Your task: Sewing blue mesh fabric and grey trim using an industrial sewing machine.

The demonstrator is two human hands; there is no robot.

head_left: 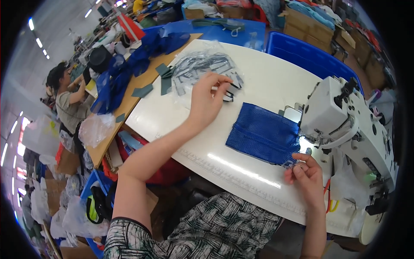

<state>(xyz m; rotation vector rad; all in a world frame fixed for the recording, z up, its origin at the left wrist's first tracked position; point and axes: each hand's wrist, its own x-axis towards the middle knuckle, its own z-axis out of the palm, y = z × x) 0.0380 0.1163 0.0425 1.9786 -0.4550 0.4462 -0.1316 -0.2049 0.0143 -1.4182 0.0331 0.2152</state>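
Note:
A blue mesh fabric piece [263, 134] lies flat on the white sewing table, its right edge under the lit needle area of a white sewing machine [330, 112]. At the fabric's near right corner is my right hand [307, 172], fingers curled and closed; what they pinch, if anything, is too small to make out. My left hand [208, 97] is closed on small black-and-white strips [228, 96], just in front of a clear plastic bag [202, 71] full of grey and white strips. Part of the strips is hidden behind the fingers.
Dark green fabric pieces [165, 77] lie left of the bag. Blue mesh [108, 88] is heaped on the wooden side table [148, 82]. A blue bin [310, 56] stands behind the white table. Red-and-yellow-handled scissors [331, 203] lie near the machine. A person [69, 97] works at far left.

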